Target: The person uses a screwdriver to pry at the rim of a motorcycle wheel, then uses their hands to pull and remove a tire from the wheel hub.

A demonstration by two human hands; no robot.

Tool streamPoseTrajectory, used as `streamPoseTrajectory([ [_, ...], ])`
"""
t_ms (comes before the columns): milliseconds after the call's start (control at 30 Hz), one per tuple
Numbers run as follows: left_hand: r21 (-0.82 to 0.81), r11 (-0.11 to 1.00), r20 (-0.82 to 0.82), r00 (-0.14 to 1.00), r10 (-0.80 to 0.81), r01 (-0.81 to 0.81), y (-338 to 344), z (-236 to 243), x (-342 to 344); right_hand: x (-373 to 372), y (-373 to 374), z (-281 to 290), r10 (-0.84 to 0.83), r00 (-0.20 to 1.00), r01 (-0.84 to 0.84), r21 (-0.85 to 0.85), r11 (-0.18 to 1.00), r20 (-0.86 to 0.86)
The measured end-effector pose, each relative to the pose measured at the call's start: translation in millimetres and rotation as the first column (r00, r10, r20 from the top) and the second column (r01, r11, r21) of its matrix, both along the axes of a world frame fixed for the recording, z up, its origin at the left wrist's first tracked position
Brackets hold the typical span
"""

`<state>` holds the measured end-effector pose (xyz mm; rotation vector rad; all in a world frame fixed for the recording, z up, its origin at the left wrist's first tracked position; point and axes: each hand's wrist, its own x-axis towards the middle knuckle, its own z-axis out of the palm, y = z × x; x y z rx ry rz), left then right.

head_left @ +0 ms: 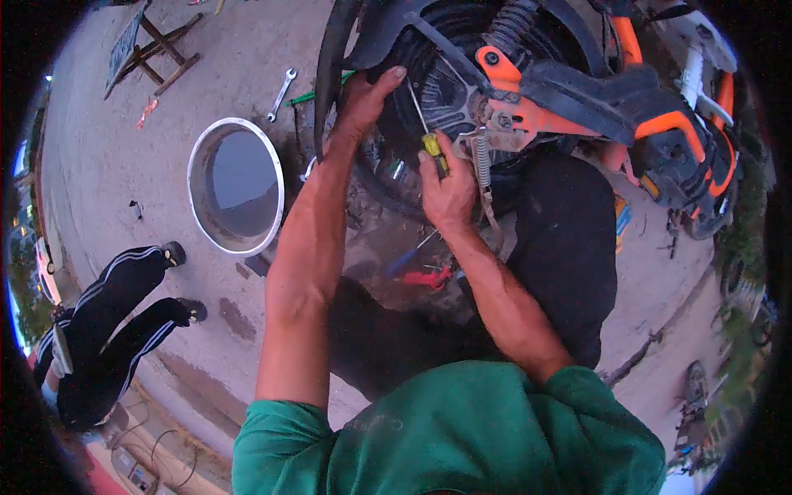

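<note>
My right hand (450, 191) is wrapped around the yellow and dark handle of a screwdriver (432, 150). The thin shaft points up and away, its tip at the edge between the wheel's rim and the black tyre (388, 177). My left hand (361, 101) grips the tyre's left side, thumb laid along it; its other fingers are mostly hidden. The spoked wheel (441, 92) belongs to a motorbike with an orange bracket (540, 115) and a coil spring (483, 158) just right of my right hand.
A round basin of water (195, 186) stands on the left, near a wrench (282, 95). A red tool (426, 278) and a blue-handled screwdriver (404, 260) lie between my arms. Someone in black striped trousers (124, 318) is at the far left. A wooden stand (157, 54) lies behind.
</note>
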<state>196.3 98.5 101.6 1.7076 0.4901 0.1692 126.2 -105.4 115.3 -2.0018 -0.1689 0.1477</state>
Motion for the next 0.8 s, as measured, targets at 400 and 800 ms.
streamPoseTrajectory([
  [400,0.136,0.989,-0.075,0.994,0.074,-0.063,-8,2,-2,2,-1,-6,0.038,0.998,-0.037,-0.025,0.999,0.048],
  [800,0.621,0.774,-0.291,0.882,0.372,-0.122,-73,56,-7,-21,-26,18,0.1,0.993,-0.102,0.021,0.995,0.069],
])
